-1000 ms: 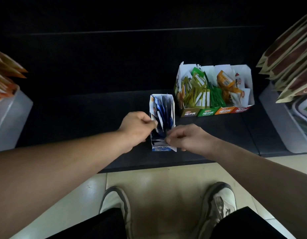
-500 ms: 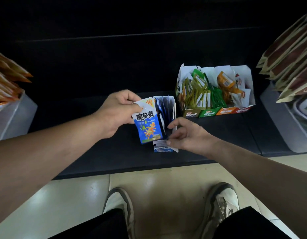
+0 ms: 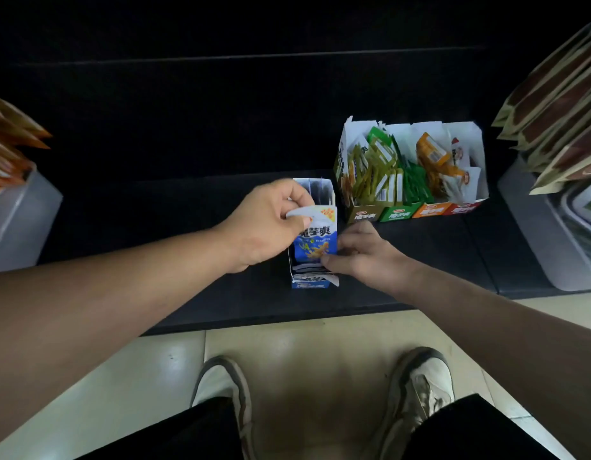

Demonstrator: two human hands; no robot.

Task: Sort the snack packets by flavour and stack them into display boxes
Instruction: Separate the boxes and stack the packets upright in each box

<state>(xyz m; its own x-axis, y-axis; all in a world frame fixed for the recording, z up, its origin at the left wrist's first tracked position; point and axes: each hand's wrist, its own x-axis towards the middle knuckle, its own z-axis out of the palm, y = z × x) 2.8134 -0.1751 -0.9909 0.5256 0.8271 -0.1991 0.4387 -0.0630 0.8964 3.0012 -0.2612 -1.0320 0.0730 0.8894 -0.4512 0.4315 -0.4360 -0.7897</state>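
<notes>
A narrow blue display box stands on the dark shelf, packed with blue packets. My left hand pinches the top of one blue snack packet and holds it upright over the front half of the box. My right hand sits at the box's right side, fingertips pinching the packets near its front. Behind and to the right, a row of display boxes labelled olive, green, orange and red holds packets of matching colours.
The black shelf ends at a front edge above the tiled floor, where my two shoes show. A grey bin of orange packs stands at the left. At the right, another grey bin sits under stacked brown pouches.
My left hand lifted a blue packet out at the box's left, then brought it right and down over the box. My right hand stayed at the box's front right side.
</notes>
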